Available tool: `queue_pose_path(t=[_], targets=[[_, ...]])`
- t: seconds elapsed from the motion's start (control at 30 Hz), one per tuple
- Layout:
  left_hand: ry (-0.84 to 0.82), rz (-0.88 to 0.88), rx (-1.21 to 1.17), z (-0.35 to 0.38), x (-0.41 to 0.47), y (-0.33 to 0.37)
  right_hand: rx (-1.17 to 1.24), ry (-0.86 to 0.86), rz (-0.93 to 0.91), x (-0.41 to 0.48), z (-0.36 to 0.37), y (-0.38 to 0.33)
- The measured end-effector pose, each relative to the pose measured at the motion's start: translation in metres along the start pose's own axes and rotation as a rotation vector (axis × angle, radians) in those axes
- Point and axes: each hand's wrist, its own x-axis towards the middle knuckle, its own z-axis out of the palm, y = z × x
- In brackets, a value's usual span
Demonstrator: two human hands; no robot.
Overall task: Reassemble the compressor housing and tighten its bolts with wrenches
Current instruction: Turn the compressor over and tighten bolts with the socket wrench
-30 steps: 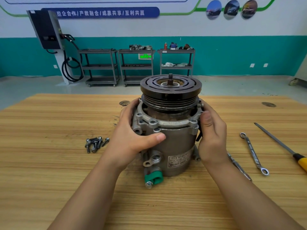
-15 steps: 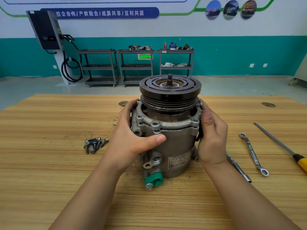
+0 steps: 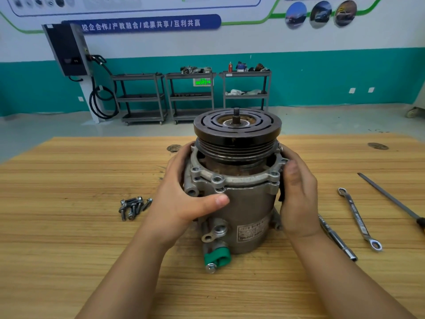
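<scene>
Both hands clasp upright compressor (image 3: pixel 241 203) on surface (image 3: pixel 69 238): left hand (image 3: pixel 184 199), right hand (image 3: pixel 299 199). Bolts (image 3: pixel 133 207) lie left.

Ahead of you: wooden table (image 3: pixel 69 226). Yellow-handled file (image 3: pixel 388 196) at your far right. Behind table, three grey shelf carts (image 3: pixel 190 97) along teal wall (image 3: pixel 322 77). Black wall charger (image 3: pixel 66 49) with coiled cable (image 3: pixel 101 100) to your left.
</scene>
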Motion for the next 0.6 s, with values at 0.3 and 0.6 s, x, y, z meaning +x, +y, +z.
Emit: queue_pose_path(t=[0.3,0.6], targets=[[0.073,0.007,0.030,0.003,0.000,-0.003,-0.017,0.128,-0.026,-0.002,0.008,0.002],[0.121,0.011,0.033,0.005,-0.003,-0.004,-0.034,0.200,-0.024,-0.004,0.012,0.002]])
